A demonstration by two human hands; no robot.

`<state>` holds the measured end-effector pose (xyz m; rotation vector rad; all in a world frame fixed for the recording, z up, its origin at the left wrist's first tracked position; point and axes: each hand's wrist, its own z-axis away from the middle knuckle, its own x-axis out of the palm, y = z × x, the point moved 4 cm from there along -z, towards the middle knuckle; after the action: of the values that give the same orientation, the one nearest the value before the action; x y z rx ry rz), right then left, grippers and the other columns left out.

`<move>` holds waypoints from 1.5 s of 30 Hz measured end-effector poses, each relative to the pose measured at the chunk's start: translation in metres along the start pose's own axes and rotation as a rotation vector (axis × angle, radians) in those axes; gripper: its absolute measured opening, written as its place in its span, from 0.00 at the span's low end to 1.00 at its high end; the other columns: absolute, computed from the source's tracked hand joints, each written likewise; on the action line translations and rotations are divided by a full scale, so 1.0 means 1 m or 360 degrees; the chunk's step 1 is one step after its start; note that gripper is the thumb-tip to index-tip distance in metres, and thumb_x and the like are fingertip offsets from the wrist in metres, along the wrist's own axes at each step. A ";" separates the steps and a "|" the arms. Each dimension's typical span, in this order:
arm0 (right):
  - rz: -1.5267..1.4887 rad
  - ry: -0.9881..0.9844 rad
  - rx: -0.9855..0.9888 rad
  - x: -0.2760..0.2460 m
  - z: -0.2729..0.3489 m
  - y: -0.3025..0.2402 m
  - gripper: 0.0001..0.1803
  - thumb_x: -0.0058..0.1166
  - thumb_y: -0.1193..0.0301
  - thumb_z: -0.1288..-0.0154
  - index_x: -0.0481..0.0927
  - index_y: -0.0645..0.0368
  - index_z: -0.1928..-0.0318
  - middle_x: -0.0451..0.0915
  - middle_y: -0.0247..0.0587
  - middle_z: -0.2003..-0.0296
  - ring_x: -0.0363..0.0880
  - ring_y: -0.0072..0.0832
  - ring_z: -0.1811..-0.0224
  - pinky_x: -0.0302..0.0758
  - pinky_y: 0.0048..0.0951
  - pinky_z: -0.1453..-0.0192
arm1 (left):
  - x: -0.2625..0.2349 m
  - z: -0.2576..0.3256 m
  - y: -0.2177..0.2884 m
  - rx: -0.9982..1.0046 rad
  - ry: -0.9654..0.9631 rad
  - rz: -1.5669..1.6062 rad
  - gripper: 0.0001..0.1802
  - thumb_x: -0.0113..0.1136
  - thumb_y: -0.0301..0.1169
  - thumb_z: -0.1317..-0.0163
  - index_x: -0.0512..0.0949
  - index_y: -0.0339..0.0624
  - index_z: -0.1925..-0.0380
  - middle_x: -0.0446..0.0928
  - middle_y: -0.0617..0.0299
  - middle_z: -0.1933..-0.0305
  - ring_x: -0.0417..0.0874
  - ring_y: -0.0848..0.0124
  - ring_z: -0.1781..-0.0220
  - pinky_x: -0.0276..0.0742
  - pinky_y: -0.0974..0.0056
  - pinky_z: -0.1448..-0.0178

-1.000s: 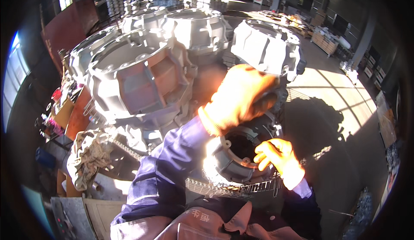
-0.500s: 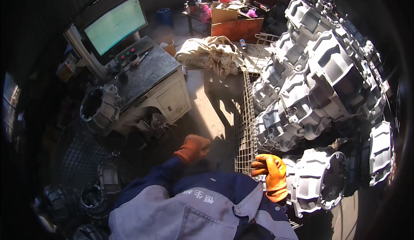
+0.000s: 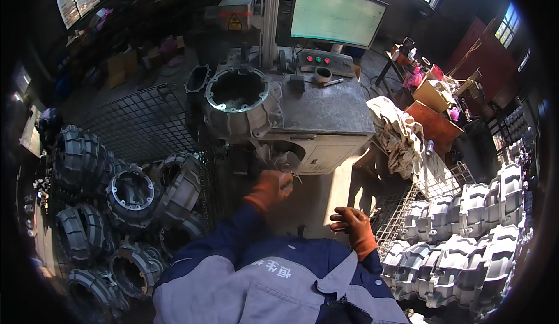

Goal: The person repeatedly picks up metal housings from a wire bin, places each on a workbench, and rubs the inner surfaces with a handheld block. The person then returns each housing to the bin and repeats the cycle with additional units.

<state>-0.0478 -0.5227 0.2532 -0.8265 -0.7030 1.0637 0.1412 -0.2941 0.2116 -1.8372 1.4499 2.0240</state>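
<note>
My left hand [image 3: 271, 190], in an orange work glove, is before my chest with its fingers curled in and nothing showing in them. Beyond it is a workbench [image 3: 343, 105]. A large round metal housing [image 3: 244, 120] stands at its left end with the ring-shaped opening up. My right hand [image 3: 354, 228], gloved the same way, hangs free on the right, its fingers loosely bent and apart, holding nothing. The nearest thing to it is a wire cage [image 3: 393, 210] beside several stacked metal housings [image 3: 454, 260].
At the left, several grey housings [image 3: 131, 199] lie beside a mesh panel [image 3: 134, 120]. A monitor [image 3: 338, 18], a button box [image 3: 323, 62] and a small cup [image 3: 322, 75] are on the bench. Stained cloth [image 3: 399, 140] drapes to the right, near a cluttered table [image 3: 434, 94].
My view has swung left, bringing the bench and the left-hand housings toward the middle. The right-hand stack has shifted to the lower right. Both hands remain in front of me, without a housing.
</note>
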 end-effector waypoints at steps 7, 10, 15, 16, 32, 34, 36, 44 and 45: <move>0.0098 -0.0671 -0.0038 0.136 -0.187 -0.018 0.22 0.52 0.67 0.29 0.74 0.62 0.38 0.79 0.44 0.45 0.84 0.32 0.52 0.82 0.33 0.48 | -0.149 -0.133 -0.117 -0.0101 0.0769 -0.0750 0.23 0.70 0.49 0.51 0.81 0.45 0.63 0.83 0.53 0.59 0.84 0.54 0.54 0.76 0.52 0.51; 0.0319 -0.0860 -0.0167 0.184 -0.257 -0.006 0.22 0.52 0.70 0.28 0.72 0.61 0.36 0.75 0.44 0.41 0.82 0.35 0.47 0.81 0.34 0.45 | -0.148 -0.163 -0.160 -0.0456 0.0103 -0.0562 0.30 0.68 0.55 0.50 0.82 0.43 0.56 0.83 0.49 0.54 0.84 0.51 0.50 0.77 0.53 0.45; 0.0271 -0.1015 -0.0809 0.240 -0.323 0.024 0.27 0.58 0.81 0.34 0.68 0.63 0.35 0.73 0.49 0.40 0.80 0.41 0.44 0.82 0.39 0.42 | -0.109 -0.162 -0.193 -0.0631 0.0111 -0.0331 0.31 0.68 0.53 0.52 0.84 0.41 0.54 0.83 0.43 0.53 0.84 0.45 0.51 0.79 0.49 0.46; 0.0306 -0.1022 -0.0712 0.246 -0.335 0.032 0.28 0.60 0.80 0.35 0.69 0.64 0.36 0.75 0.49 0.42 0.80 0.40 0.44 0.82 0.39 0.42 | -0.105 -0.161 -0.197 -0.0602 0.0200 -0.0302 0.31 0.68 0.54 0.51 0.84 0.41 0.56 0.83 0.43 0.54 0.84 0.45 0.51 0.79 0.49 0.47; -0.0624 -0.0229 -0.0285 0.186 -0.188 -0.047 0.28 0.62 0.56 0.33 0.73 0.65 0.44 0.81 0.43 0.57 0.83 0.35 0.54 0.85 0.37 0.56 | -0.158 -0.144 0.001 -0.0029 0.0384 -0.0310 0.18 0.70 0.36 0.47 0.80 0.29 0.70 0.80 0.40 0.69 0.79 0.41 0.66 0.74 0.49 0.60; -0.0662 -0.0189 -0.0444 0.149 -0.135 -0.062 0.29 0.62 0.54 0.33 0.73 0.65 0.44 0.82 0.44 0.59 0.84 0.35 0.56 0.85 0.37 0.57 | -0.157 -0.144 0.037 -0.0005 0.0263 0.0047 0.17 0.65 0.37 0.40 0.79 0.28 0.71 0.79 0.45 0.73 0.80 0.54 0.70 0.73 0.54 0.63; -0.0905 -0.0300 -0.0687 0.096 -0.077 -0.055 0.26 0.57 0.50 0.30 0.77 0.63 0.49 0.84 0.43 0.64 0.86 0.33 0.64 0.84 0.36 0.65 | -0.155 -0.140 0.073 0.0120 -0.0125 0.0954 0.18 0.57 0.39 0.31 0.79 0.30 0.64 0.80 0.50 0.70 0.79 0.66 0.68 0.73 0.58 0.63; -0.1686 0.0678 -0.0734 -0.034 0.031 0.112 0.34 0.54 0.44 0.31 0.70 0.53 0.35 0.78 0.35 0.45 0.80 0.30 0.51 0.79 0.37 0.48 | -0.048 -0.112 0.240 0.1366 -0.0597 0.1125 0.28 0.42 0.46 0.23 0.72 0.32 0.40 0.78 0.52 0.45 0.83 0.65 0.53 0.79 0.61 0.49; -0.1600 0.0677 -0.1176 -0.040 0.053 0.113 0.29 0.50 0.49 0.27 0.70 0.54 0.35 0.79 0.37 0.44 0.80 0.31 0.49 0.78 0.38 0.46 | -0.035 -0.100 0.263 0.1398 -0.0693 0.1221 0.25 0.46 0.40 0.27 0.70 0.34 0.38 0.78 0.50 0.46 0.83 0.65 0.56 0.79 0.61 0.54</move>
<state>-0.1571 -0.5190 0.1806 -1.0810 -0.9877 -0.3100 0.0719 -0.4870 0.4079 -0.4976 2.5018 1.3648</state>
